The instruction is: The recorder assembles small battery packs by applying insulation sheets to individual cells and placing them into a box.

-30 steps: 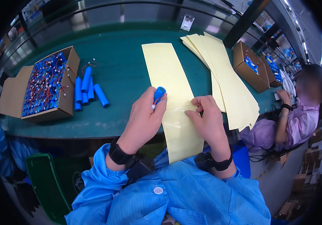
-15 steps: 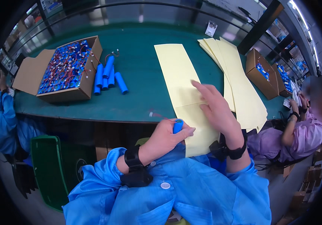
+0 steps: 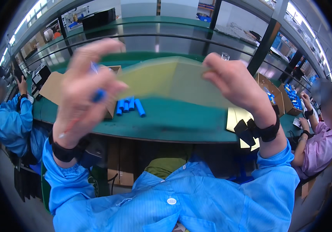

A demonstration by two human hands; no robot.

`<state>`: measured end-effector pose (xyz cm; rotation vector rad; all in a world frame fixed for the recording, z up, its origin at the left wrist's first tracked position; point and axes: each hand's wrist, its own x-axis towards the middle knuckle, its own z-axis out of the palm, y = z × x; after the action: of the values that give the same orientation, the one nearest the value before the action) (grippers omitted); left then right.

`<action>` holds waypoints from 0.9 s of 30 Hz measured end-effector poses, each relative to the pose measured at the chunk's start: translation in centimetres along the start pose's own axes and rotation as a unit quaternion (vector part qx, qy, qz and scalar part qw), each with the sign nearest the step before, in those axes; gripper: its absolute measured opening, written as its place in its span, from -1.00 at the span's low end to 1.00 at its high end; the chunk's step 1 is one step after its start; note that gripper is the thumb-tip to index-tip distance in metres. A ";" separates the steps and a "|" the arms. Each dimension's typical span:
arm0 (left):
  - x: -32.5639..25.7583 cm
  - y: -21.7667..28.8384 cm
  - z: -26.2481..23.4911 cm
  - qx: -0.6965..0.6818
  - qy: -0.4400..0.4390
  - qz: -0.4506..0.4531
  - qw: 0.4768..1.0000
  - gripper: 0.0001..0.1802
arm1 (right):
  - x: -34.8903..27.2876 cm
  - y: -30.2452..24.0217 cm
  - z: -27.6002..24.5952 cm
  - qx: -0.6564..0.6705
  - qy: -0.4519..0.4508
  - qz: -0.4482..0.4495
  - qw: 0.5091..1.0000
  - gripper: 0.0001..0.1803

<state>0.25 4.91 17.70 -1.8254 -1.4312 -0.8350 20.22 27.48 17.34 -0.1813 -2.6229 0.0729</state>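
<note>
A pale yellow sheet (image 3: pixel 150 79) is held up above the bench, stretched between my hands and smeared by motion. My right hand (image 3: pixel 235 79) is closed on its right end in a pinch. At the sheet's left end is my left hand (image 3: pixel 83 91), also blurred, with a blue cylindrical battery (image 3: pixel 98 95) in its fingers. A red wire (image 3: pixel 71 125) trails over that wrist. Whether the left fingertips also grip the sheet cannot be made out. Several loose blue batteries (image 3: pixel 131 106) stand and lean on the bench beyond, apart from both hands.
My left hand mostly covers an open cardboard box (image 3: pixel 113 112). More yellow sheets (image 3: pixel 237 118) lie on the green bench (image 3: pixel 170 123), below my right forearm. Cardboard boxes of blue batteries (image 3: pixel 291 100) stand at right, near a person in pink (image 3: pixel 320 143). Another person in blue (image 3: pixel 13 120) works at left.
Both hands have risen and moved apart. The yellow sheet has come up off the bench with them, and the battery has gone up and left in my left hand. My view has tilted up.
</note>
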 end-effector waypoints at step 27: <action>-0.2 2.2 27.5 -0.521 -0.212 -0.564 0.605 -0.70 | -3.7 11.8 12.8 0.102 -0.174 0.240 0.950 -0.79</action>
<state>4.64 26.76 1.50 -1.6324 -2.8999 -2.3892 18.50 38.41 3.36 -0.7945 -2.8279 0.5901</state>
